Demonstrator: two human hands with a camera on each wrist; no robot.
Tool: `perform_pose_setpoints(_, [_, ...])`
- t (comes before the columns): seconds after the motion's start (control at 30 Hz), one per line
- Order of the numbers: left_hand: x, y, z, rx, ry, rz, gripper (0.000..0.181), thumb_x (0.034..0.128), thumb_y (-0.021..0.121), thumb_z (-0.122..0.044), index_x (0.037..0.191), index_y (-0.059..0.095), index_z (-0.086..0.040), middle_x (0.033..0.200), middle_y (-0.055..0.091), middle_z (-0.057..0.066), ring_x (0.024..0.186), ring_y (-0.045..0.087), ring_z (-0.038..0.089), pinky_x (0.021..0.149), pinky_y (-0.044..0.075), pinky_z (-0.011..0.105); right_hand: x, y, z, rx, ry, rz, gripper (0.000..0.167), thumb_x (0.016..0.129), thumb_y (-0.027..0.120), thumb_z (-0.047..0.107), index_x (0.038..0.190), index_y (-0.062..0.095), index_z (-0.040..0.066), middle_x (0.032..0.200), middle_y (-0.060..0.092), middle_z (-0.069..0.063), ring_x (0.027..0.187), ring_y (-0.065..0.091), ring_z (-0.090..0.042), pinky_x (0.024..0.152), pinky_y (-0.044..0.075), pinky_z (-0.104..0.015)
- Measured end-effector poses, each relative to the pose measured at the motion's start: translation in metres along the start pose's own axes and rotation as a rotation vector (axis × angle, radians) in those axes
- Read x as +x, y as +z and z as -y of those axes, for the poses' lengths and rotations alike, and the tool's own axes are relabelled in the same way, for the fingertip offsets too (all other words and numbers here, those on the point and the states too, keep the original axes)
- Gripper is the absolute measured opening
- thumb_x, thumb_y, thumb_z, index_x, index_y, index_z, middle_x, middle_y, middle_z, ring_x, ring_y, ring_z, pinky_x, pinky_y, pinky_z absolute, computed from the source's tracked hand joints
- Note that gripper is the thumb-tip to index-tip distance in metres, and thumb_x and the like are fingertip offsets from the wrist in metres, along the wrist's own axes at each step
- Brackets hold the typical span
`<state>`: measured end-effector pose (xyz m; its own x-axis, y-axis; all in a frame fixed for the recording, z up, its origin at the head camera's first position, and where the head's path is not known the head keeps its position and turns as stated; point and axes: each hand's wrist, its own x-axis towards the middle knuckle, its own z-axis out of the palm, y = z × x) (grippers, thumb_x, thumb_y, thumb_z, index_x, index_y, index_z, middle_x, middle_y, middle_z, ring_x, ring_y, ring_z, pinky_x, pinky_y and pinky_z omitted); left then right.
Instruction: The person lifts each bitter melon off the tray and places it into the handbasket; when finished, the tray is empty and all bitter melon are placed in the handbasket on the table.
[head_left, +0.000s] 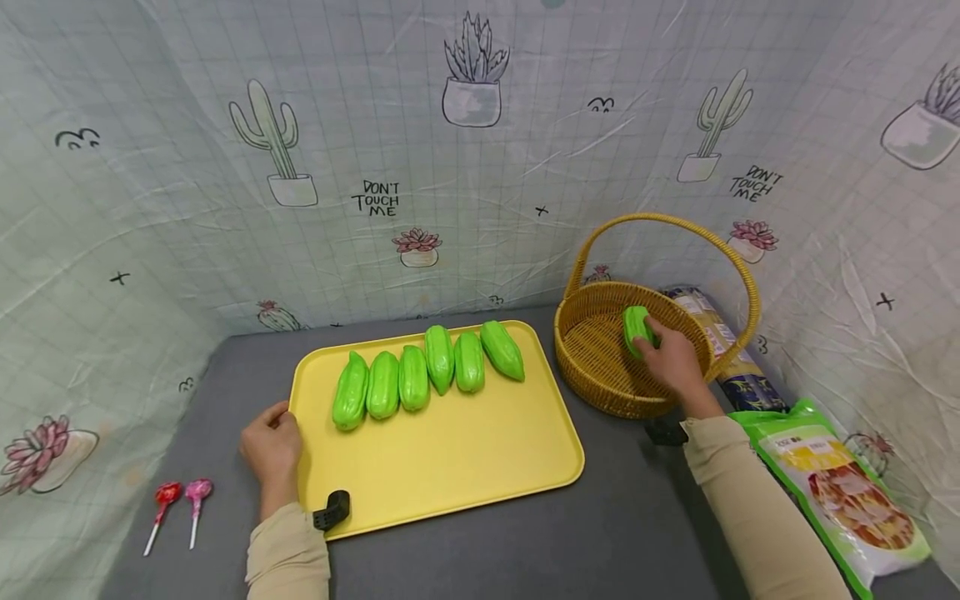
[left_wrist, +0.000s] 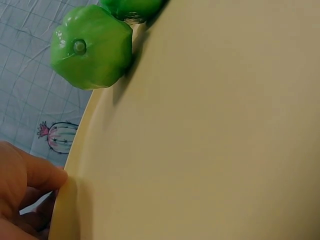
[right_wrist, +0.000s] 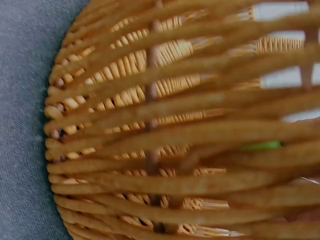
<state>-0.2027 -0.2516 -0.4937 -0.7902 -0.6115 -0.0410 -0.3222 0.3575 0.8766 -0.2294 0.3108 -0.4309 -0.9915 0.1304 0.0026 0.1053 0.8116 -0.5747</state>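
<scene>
My left hand (head_left: 272, 442) pinches the left rim of a yellow tray (head_left: 450, 467); in the left wrist view its fingertips (left_wrist: 57, 177) are at the rim. Several glossy green ridged gourds (head_left: 383, 385) lie side by side along the tray's far half. On the right, my right hand (head_left: 675, 360) grips another green ridged gourd (head_left: 636, 325) inside a woven basket (head_left: 592, 379) with a tall arched handle. Through the weave in the right wrist view, only a sliver of that gourd (right_wrist: 265, 145) shows; the basket wall hides most of the hand.
Two lollipops, one red (head_left: 168, 493) and one pink (head_left: 198, 490), lie left of the tray on the grey table (head_left: 480, 550). Behind the basket is a dark-ended packet (head_left: 750, 387). A green-and-white food bag (head_left: 847, 492) lies beside the right forearm. Patterned cloth (head_left: 480, 183) encloses the table.
</scene>
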Motion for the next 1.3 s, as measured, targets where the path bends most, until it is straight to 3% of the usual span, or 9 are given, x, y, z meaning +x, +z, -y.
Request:
perform_pose_setpoints(0.23, [0.0002, 0.0005, 0.0009, 0.007, 0.009, -0.007, 0.04, 0.1042, 0.042, -0.01, 0.136, 0.063, 0.003, 0.132, 0.062, 0.03, 0.124, 0.056, 0.045, 0.103, 0.043, 0.055, 0.0024, -0.0044, -0.0018, -0.015, 0.038, 0.033, 0.061, 0.109, 0.046, 0.025, 0.159, 0.025, -0.003, 0.151, 0.039, -0.04, 0.123, 0.052, -0.053, 0.094, 0.046, -0.058])
perform_pose_setpoints(0.5, [0.0006, 0.0015, -0.0012, 0.005, 0.017, -0.01, 0.04, 0.104, 0.042, -0.011, 0.135, 0.063, 0.004, 0.13, 0.063, 0.031, 0.123, 0.056, 0.045, 0.102, 0.044, 0.054, 0.0019, -0.0076, -0.0055, 0.031, 0.075, 0.115, 0.062, 0.109, 0.047, 0.027, 0.16, 0.025, -0.002, 0.157, 0.032, -0.037, 0.136, 0.042, -0.055, 0.105, 0.043, -0.062])
perform_pose_setpoints(0.7, [0.0005, 0.0009, 0.0005, -0.003, 0.018, -0.012, 0.04, 0.1035, 0.042, -0.01, 0.134, 0.064, 0.004, 0.129, 0.063, 0.031, 0.121, 0.057, 0.044, 0.099, 0.044, 0.052, 0.0058, -0.0063, -0.0088, 0.042, 0.09, 0.147, 0.063, 0.108, 0.048, 0.027, 0.158, 0.027, -0.005, 0.157, 0.032, -0.038, 0.139, 0.039, -0.055, 0.108, 0.04, -0.063])
perform_pose_setpoints(0.97, [0.0004, 0.0011, 0.0001, 0.01, 0.012, -0.034, 0.04, 0.1032, 0.043, -0.01, 0.133, 0.065, 0.003, 0.127, 0.065, 0.029, 0.119, 0.059, 0.042, 0.096, 0.044, 0.048, 0.0088, -0.0082, -0.0091, 0.032, 0.119, 0.146, 0.063, 0.107, 0.049, 0.022, 0.158, 0.025, -0.008, 0.156, 0.032, -0.039, 0.132, 0.045, -0.053, 0.1, 0.044, -0.058])
perform_pose_setpoints(1.3, [0.0013, 0.0023, 0.0004, 0.013, 0.015, -0.045, 0.038, 0.103, 0.045, -0.01, 0.131, 0.066, 0.005, 0.125, 0.066, 0.029, 0.115, 0.059, 0.041, 0.094, 0.044, 0.047, 0.0081, -0.0105, -0.0071, 0.024, 0.135, 0.176, 0.065, 0.108, 0.047, 0.023, 0.158, 0.021, -0.01, 0.155, 0.029, -0.041, 0.138, 0.037, -0.057, 0.108, 0.04, -0.064])
